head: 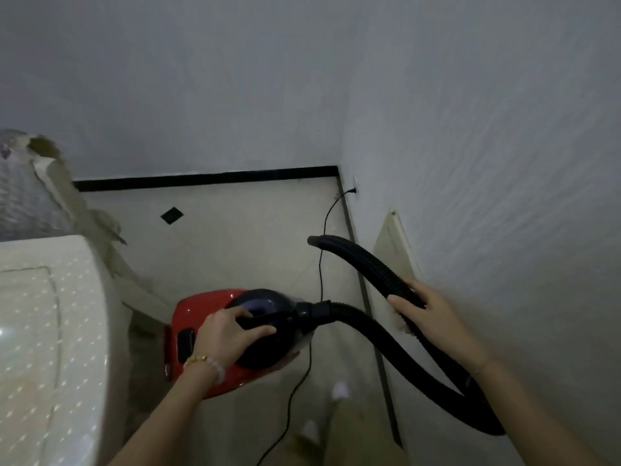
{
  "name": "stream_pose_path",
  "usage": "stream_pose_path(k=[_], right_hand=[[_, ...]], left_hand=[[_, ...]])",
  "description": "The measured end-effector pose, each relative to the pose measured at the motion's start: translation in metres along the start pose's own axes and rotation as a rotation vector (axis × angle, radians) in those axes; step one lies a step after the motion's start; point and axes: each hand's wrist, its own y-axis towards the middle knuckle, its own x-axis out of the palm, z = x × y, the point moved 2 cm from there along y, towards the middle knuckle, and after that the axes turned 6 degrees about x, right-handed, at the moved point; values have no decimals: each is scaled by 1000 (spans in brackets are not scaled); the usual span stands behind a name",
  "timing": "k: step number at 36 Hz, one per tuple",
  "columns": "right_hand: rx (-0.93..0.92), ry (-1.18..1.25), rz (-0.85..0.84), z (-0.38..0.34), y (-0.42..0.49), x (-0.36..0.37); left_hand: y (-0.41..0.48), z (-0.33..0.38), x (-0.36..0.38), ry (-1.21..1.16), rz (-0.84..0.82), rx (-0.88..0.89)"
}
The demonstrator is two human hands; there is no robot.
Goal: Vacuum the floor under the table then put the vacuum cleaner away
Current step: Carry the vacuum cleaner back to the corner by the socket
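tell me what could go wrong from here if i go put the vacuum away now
1. The power cord is plugged in at the wall plug; walking off with the vacuum cleaner gripped in the left hand could pull it taut and yank it.
2. That cord trails along the floor beside the foot, a likely trip hazard.
3. The hose loops low below the right hand and might snag or swing into the wall.

Both bare forearms are reaching forward and down, the left hand (232, 331) curling its fingers round the top handle of the vacuum cleaner (196, 311) while the right hand (426, 307), out to the side, is gripping the hose (366, 264).
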Motion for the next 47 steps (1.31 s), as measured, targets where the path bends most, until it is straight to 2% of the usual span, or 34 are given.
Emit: stream_pose_path(k=[14, 24, 37, 47], right_hand=[[37, 22, -118, -74, 233, -24], [65, 52, -86, -128, 352, -40], [236, 168, 119, -154, 447, -14], [391, 293, 328, -144, 444, 1]], left_hand=[[201, 27, -29, -9, 32, -146], [335, 41, -55, 10, 17, -124], [526, 38, -70, 134, -293, 62], [617, 58, -61, 333, -546, 290]])
